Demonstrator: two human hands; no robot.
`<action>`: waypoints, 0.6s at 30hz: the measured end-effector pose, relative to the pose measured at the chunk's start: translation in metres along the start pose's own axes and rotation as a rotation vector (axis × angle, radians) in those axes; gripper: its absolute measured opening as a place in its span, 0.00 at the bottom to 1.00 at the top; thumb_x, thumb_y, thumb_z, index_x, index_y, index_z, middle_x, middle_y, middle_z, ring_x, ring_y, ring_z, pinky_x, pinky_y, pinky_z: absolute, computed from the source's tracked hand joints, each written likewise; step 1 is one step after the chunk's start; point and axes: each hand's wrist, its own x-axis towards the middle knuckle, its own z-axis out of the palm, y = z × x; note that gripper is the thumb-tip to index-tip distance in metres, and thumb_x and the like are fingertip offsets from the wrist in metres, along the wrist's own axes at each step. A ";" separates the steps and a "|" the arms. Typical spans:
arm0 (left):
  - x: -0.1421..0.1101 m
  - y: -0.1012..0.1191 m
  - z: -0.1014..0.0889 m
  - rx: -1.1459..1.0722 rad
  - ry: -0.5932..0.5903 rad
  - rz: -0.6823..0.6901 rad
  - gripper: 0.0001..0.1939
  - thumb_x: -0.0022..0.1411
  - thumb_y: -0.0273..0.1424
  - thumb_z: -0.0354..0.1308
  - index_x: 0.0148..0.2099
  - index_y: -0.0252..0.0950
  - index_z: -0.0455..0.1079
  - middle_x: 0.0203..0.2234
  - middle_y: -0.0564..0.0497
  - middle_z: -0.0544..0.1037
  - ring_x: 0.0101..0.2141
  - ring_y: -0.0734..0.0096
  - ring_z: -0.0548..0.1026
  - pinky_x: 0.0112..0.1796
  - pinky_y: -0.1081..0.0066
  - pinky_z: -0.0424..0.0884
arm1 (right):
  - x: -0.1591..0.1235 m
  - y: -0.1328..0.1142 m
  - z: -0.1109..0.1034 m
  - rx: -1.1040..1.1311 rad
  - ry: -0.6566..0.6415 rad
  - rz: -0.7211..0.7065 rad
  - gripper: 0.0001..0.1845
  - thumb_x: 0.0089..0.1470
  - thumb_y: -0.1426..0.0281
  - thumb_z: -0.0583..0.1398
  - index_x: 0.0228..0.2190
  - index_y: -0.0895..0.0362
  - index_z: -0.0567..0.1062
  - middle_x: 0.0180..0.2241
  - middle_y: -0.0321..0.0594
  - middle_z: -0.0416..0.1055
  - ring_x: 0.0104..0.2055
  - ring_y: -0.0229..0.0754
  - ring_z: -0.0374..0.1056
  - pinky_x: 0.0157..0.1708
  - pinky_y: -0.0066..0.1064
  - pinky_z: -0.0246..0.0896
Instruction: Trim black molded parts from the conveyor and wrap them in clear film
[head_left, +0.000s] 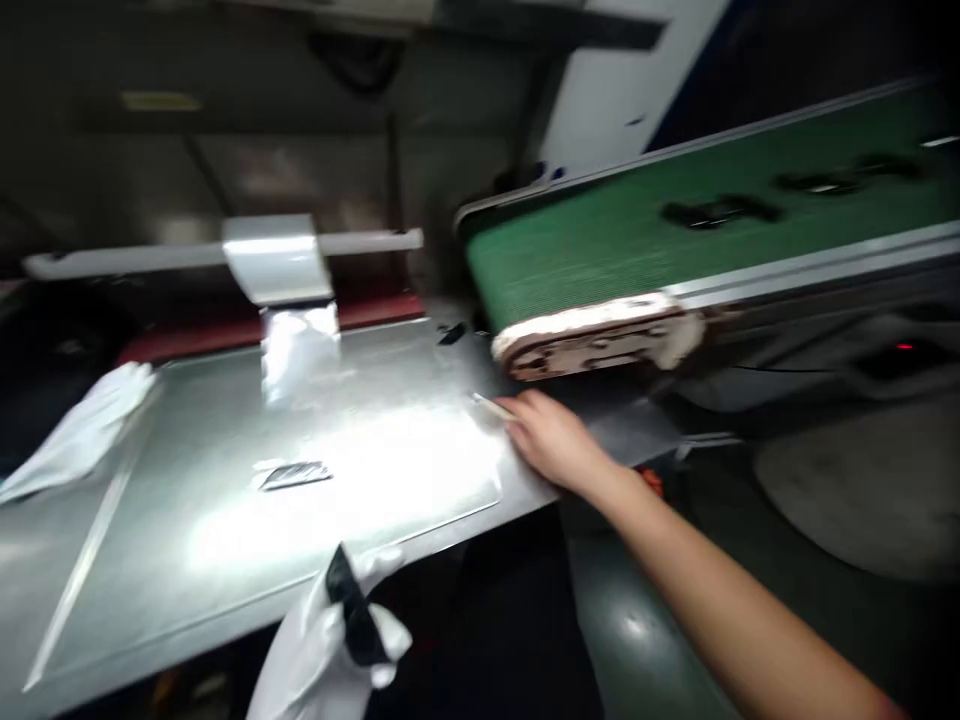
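My left hand (322, 640), in a white glove, is closed on a flat black piece (356, 610) at the near edge of the metal table (202, 430). The piece stands up between thumb and fingers; its exact kind does not show. My right hand (551, 435) is bare and reaches to the table's right edge. Its fingers pinch a thin, pale stick-like tool (491, 405), blurred at the tip. On the tabletop between the hands lies a small dark strip (296, 475) with a pale edge.
Behind the table, a roll of clear film (274, 260) hangs on a white rod (367, 241). A green conveyor belt (570, 255) carries several black parts (720, 211) at the right. A white glove (86, 430) rests at the left; whether a hand fills it is unclear.
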 end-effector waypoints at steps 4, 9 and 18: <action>-0.004 -0.006 -0.024 -0.162 0.142 0.095 0.17 0.67 0.45 0.62 0.53 0.43 0.81 0.55 0.41 0.81 0.26 0.72 0.77 0.25 0.71 0.70 | -0.001 -0.028 0.002 -0.021 -0.016 0.026 0.18 0.64 0.71 0.54 0.53 0.60 0.73 0.46 0.52 0.72 0.43 0.54 0.73 0.42 0.42 0.69; -0.004 -0.005 -0.032 -0.238 0.047 0.181 0.17 0.70 0.42 0.60 0.54 0.41 0.80 0.52 0.39 0.83 0.20 0.77 0.75 0.22 0.74 0.66 | -0.033 -0.104 -0.003 0.341 -0.304 -0.338 0.21 0.74 0.64 0.53 0.65 0.46 0.67 0.49 0.39 0.77 0.47 0.44 0.76 0.45 0.33 0.72; -0.009 -0.006 -0.034 -0.365 -0.100 0.156 0.18 0.70 0.42 0.60 0.58 0.41 0.76 0.54 0.40 0.82 0.20 0.80 0.76 0.19 0.79 0.62 | -0.044 -0.169 0.007 0.568 -0.456 -0.507 0.19 0.70 0.73 0.58 0.60 0.51 0.73 0.47 0.38 0.79 0.47 0.41 0.76 0.47 0.31 0.73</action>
